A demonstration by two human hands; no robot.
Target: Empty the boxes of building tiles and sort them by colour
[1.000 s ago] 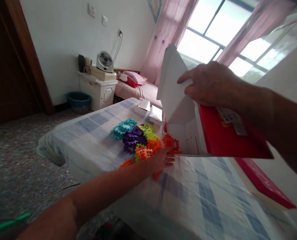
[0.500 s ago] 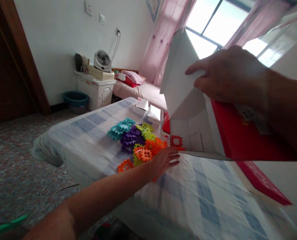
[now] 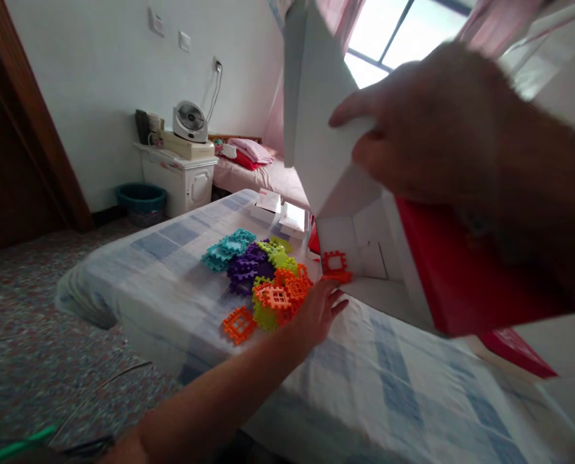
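A red cardboard box (image 3: 367, 235), white inside, is tilted on its side with its flap up. My right hand (image 3: 427, 122) grips its upper edge, thumb and forefinger around the card. Inside, near the opening, sit a few orange notched plastic squares (image 3: 336, 263). My left hand (image 3: 322, 306) reaches to the lower edge of the opening, fingers apart, just below those pieces. Left of it lies a heap of interlocking squares: orange pieces (image 3: 278, 295), purple pieces (image 3: 246, 265), yellow-green pieces (image 3: 280, 256) and teal pieces (image 3: 229, 248). One orange square (image 3: 239, 324) lies apart at the front.
The pieces rest on a checked cloth (image 3: 166, 274) over a table. Two small white boxes (image 3: 293, 218) stand behind them. Further off are a cabinet (image 3: 191, 177) with a fan (image 3: 189, 121), a teal bin (image 3: 141, 200) and a bed (image 3: 249, 171). A red strip (image 3: 517, 354) lies at right.
The box has tipped further, its flap and my right hand moving left and nearer. My left hand stays by the opening, beside the orange squares.
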